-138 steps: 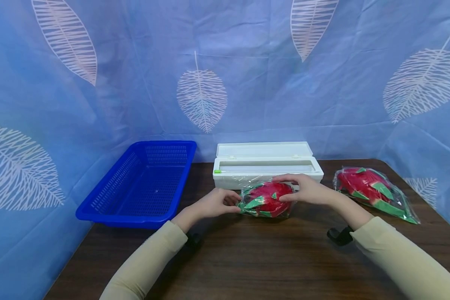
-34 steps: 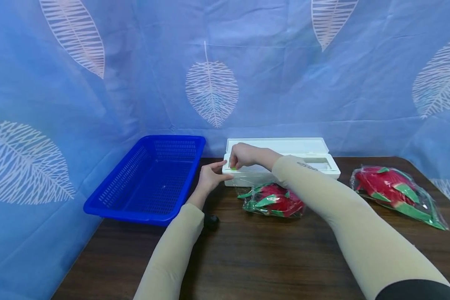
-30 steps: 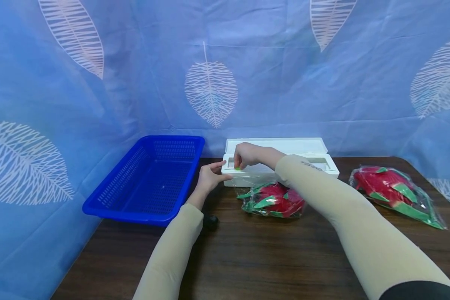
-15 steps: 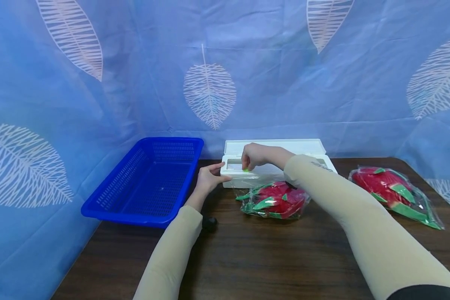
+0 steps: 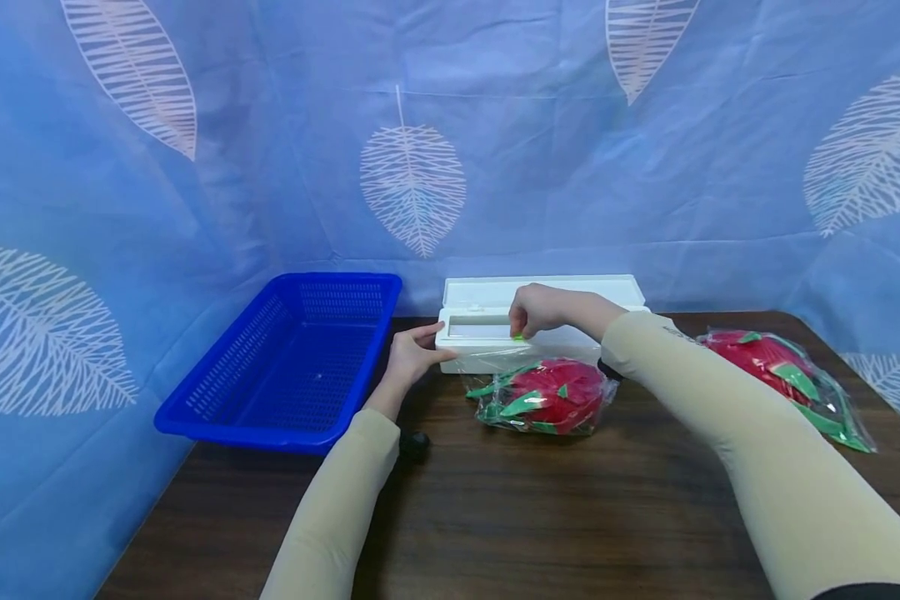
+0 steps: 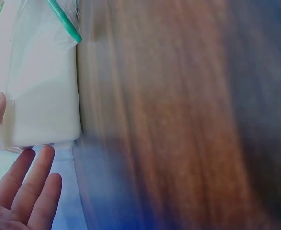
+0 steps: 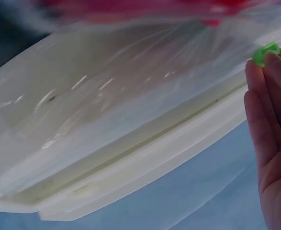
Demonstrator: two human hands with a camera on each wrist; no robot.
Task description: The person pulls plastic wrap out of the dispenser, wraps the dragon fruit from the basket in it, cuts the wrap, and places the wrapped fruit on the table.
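Note:
A white cling film dispenser [image 5: 487, 360] stands at the back of the table, its lid raised. My left hand [image 5: 408, 357] rests at its left end, straight fingers against the end wall and thumb on the front corner. Between thumb and fingers, my right hand [image 5: 543, 310] pinches the green slide cutter [image 7: 266, 53] on the dispenser's front rim. Clear film [image 7: 83, 96] runs from the dispenser toward a red dragon fruit with green leaf tips [image 5: 555, 392]. That fruit lies in front of the dispenser, with film around it. My right forearm hides part of the dispenser's right end.
A blue plastic basket [image 5: 277, 437] stands on the left of the dark wooden table [image 5: 540, 517]. Another film-wrapped dragon fruit [image 5: 765, 354] lies at the right, partly behind my right sleeve. A blue leaf-print cloth [image 5: 495, 167] hangs behind.
My hands have left the dragon fruit for the dispenser. In the last second, my right hand has slid the green cutter rightward along the rim. The left hand has stayed at the dispenser's end.

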